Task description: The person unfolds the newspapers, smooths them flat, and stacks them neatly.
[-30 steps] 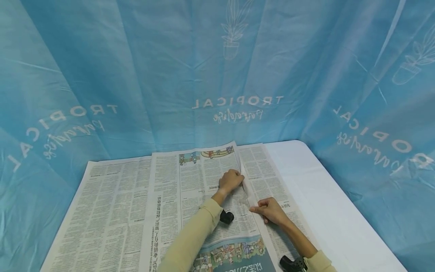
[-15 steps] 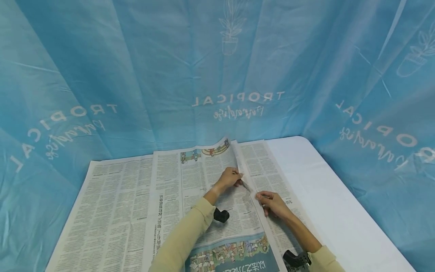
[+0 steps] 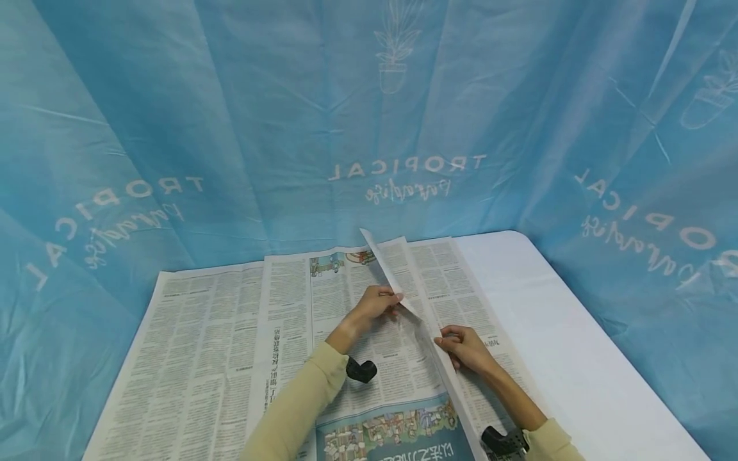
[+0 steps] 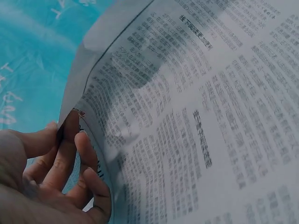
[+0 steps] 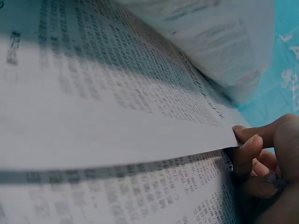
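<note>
An opened newspaper (image 3: 334,320) lies on a white table. My left hand (image 3: 371,306) pinches the right edge of its top sheet (image 4: 168,121) between thumb and fingers, and that edge stands raised and curls over to the left. Lower down and to the right, my right hand (image 3: 466,347) pinches the edge of a sheet beneath it. In the right wrist view, thumb and index finger (image 5: 247,151) grip this edge, with another printed page (image 5: 154,196) showing below. The lifted sheet bows up behind it in that view.
More newspaper pages (image 3: 202,333) spread out at the left. Bare white table (image 3: 565,333) runs along the right side. A blue printed curtain (image 3: 288,128) hangs around the back and sides. A black wrist camera (image 3: 361,370) sits on the left forearm.
My left hand has drawn the top sheet's edge up and leftward, so it now folds over and parts from the sheet below. My right hand has shifted slightly up and right along the edge.
</note>
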Tool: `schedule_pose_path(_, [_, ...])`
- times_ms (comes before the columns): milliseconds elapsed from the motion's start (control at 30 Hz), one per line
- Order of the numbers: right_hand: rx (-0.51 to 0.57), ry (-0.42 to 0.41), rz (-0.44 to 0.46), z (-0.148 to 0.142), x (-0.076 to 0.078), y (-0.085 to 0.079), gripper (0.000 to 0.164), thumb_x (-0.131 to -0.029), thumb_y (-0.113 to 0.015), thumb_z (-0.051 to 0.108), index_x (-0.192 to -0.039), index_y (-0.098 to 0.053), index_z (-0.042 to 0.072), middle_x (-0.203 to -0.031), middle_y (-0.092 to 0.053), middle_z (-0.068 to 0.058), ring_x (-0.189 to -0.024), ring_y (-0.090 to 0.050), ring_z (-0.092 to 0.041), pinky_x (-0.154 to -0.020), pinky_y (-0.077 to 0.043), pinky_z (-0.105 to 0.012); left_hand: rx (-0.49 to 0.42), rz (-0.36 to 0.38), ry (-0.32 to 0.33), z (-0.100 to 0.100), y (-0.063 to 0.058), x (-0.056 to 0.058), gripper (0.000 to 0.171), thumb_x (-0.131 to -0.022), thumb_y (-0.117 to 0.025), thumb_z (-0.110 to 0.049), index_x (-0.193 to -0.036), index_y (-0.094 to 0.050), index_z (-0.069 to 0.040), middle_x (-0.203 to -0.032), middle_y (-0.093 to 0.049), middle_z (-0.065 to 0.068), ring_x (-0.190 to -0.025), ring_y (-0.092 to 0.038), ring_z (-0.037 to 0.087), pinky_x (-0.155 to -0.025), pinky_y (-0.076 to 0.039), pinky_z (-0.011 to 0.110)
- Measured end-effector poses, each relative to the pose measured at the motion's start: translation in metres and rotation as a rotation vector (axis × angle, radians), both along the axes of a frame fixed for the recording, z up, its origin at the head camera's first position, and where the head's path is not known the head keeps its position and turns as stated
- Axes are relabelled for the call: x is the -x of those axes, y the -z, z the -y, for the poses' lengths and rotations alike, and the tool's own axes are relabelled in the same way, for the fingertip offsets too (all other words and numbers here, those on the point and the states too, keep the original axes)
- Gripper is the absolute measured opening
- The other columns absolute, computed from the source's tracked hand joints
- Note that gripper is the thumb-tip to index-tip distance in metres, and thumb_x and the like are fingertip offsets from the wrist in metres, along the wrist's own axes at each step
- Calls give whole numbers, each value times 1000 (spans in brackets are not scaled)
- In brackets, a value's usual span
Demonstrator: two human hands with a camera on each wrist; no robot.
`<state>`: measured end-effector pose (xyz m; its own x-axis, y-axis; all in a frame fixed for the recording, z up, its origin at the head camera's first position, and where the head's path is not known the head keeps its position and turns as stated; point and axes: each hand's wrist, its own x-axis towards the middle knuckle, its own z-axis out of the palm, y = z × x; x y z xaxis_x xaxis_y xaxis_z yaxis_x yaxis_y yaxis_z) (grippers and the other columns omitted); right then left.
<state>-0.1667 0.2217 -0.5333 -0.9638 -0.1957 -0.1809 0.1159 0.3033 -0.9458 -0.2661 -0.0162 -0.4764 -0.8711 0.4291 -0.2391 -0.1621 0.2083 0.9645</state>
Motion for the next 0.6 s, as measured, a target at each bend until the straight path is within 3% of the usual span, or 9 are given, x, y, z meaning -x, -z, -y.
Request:
schedule_pose_path(167, [-16, 23, 17, 0, 0, 1, 48, -96, -63, 25, -125, -51, -11, -49, -44, 4, -40, -41, -8, -41, -30, -19, -17, 63, -6, 9, -6, 1, 21, -102, -51, -17, -85, -54, -6, -82, -60, 4, -71, -65, 17, -61, -37, 29])
schedule_pose_path(333, [-31, 29, 1, 0, 0, 1, 47, -96, -64, 24, -123, -52, -12, -49, -44, 4, -40, -41, -8, -41, -30, -19, -18, 145, -13, 19, -10, 1, 26, -104, -46, -15, -79, -45, -10, -74, -55, 0, -65, -62, 10, -59, -41, 25])
schedule_pose_path(600, [-30, 27, -25, 3, 0, -2, 41, -96, -64, 21, -118, -55, -12, -50, -39, 5, -39, -39, -8, -41, -32, -21, 140, 54, -25, 38, -11, -7, 32, -104, -45, -13, -74, -50, -6, -66, -55, 3, -56, -60, 12, -53, -40, 26])
